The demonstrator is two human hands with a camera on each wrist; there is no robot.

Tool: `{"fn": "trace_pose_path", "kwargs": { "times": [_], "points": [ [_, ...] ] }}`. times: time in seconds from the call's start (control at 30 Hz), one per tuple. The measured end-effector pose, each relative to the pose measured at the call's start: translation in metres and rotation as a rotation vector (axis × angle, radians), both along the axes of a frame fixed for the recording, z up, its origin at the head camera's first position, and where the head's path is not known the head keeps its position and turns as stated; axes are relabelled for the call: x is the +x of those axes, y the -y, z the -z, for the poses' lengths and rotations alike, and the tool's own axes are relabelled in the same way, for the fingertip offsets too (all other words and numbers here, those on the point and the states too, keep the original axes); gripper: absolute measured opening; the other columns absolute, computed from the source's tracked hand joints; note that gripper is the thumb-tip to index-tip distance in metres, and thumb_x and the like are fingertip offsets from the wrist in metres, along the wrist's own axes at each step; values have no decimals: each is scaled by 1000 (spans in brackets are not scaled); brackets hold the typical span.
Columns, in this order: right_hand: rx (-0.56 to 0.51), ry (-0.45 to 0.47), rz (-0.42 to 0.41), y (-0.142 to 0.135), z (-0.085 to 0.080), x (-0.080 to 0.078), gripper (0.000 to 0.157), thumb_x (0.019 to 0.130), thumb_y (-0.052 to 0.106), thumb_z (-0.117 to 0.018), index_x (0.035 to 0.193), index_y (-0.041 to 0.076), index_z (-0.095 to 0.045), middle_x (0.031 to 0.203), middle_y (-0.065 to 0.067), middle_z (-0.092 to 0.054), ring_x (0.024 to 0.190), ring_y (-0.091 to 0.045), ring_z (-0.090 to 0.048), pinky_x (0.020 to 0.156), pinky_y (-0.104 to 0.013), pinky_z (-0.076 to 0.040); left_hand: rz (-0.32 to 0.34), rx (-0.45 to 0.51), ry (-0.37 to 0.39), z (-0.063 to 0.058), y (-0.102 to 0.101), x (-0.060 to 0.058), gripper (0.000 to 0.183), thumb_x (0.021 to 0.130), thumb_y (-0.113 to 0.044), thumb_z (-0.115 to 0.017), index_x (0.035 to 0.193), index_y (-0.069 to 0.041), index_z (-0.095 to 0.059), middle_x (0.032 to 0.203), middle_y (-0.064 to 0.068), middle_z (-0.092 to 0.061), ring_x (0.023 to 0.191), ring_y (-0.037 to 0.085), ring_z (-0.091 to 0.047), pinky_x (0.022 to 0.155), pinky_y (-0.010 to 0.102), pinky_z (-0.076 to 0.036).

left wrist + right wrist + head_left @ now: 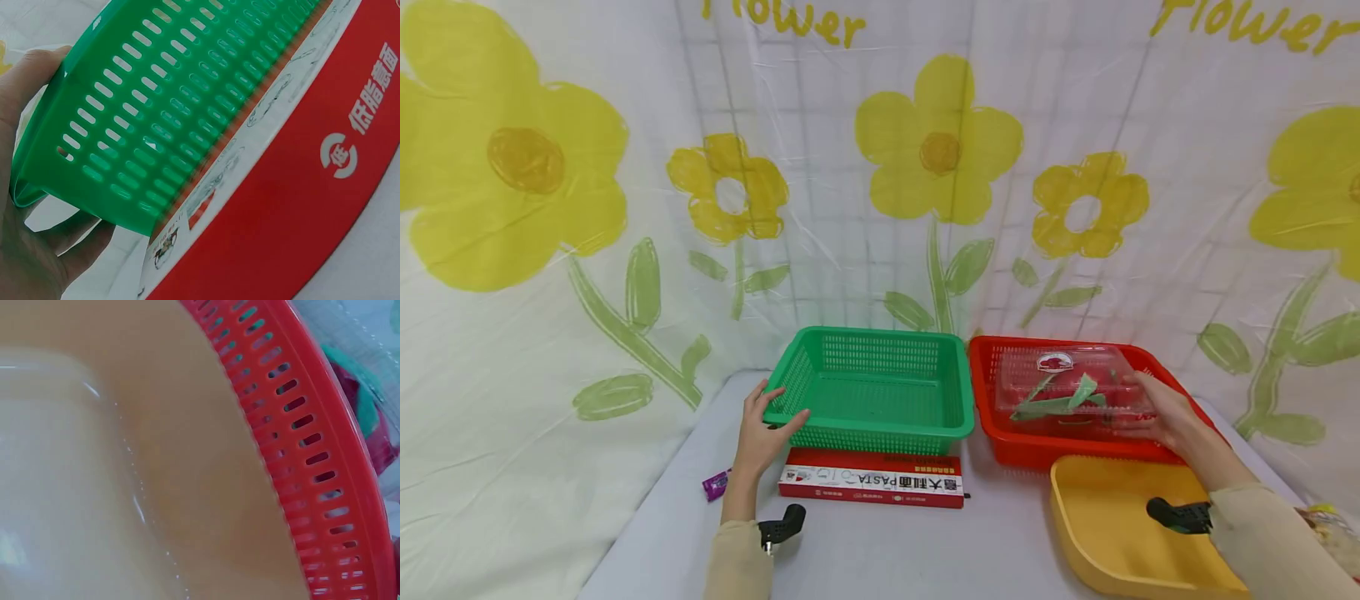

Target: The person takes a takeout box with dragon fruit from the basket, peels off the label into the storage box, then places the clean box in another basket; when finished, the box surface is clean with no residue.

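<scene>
My left hand (760, 433) grips the front left corner of an open green plastic basket (883, 429). In the left wrist view the hand (25, 250) spreads around that corner, with fingers on both sides of the rim. At the right, my right hand (1161, 412) holds the right end of a clear plastic box (1060, 375) with a white label and red and green contents. The box is tilted over the red plastic basket (1022, 446), overlapping its opening. In the right wrist view the clear box (369, 337) shows past the basket's rim; the hand is out of that view.
A red and white pasta box (872, 479) lies before the green basket. A small purple packet (716, 485) is beside my left wrist. An orange tray (1075, 533) sits before the red basket, under my right forearm. At the far right edge is a partly hidden package (1333, 537).
</scene>
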State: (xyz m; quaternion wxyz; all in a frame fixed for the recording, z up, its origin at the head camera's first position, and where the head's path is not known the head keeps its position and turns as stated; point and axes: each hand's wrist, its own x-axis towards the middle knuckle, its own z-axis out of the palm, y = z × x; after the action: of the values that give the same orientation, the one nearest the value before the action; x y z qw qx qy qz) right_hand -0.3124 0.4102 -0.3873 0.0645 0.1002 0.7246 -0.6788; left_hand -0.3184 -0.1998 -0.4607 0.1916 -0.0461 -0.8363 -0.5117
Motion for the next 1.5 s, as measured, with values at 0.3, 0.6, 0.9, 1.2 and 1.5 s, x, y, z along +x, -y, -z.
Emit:
{"fn": "trace_pose_path", "kwargs": {
  "times": [0.3, 0.6, 0.9, 1.2, 1.5],
  "points": [
    [-247, -38, 11, 4, -19, 14, 40, 99, 48, -52, 132, 32, -36, 126, -2, -35, 87, -31, -69, 85, -52, -54, 1, 4, 5, -1, 0, -2, 68, 86, -33, -76, 140, -3, -48, 161, 13, -17, 147, 39, -16, 112, 64, -23],
    [-309, -95, -115, 20, -44, 41, 75, 102, 42, -46, 159, 32, 2, 105, 9, -61, 92, -29, -70, 84, -49, -56, 3, 19, 7, -3, 2, -3, 68, 86, -33, -76, 140, -3, -49, 161, 13, -17, 147, 38, -15, 113, 63, -21],
    [-390, -118, -99, 48, -60, 77, 68, 103, 41, -46, 157, 34, -5, 103, 7, -68, 92, -27, -71, 81, -46, -58, 2, 36, -13, -1, 1, -2, 66, 86, -30, -76, 140, -3, -49, 160, 15, -17, 147, 36, -16, 113, 63, -20],
    [-477, -115, -83, 73, -64, 107, 63, 103, 40, -45, 154, 38, -8, 114, 8, -60, 97, -28, -69, 86, -49, -55, 5, 44, 0, 0, 0, -1, 67, 86, -31, -76, 141, -4, -48, 161, 14, -16, 147, 36, -15, 114, 63, -19],
    [-403, -131, -115, 105, -56, 138, 57, 105, 40, -41, 153, 32, -13, 125, 7, -52, 104, -29, -67, 90, -49, -53, 6, 47, 7, 1, -1, -1, 68, 86, -31, -76, 142, -4, -48, 161, 12, -16, 148, 36, -14, 114, 62, -18]
  ]
}}
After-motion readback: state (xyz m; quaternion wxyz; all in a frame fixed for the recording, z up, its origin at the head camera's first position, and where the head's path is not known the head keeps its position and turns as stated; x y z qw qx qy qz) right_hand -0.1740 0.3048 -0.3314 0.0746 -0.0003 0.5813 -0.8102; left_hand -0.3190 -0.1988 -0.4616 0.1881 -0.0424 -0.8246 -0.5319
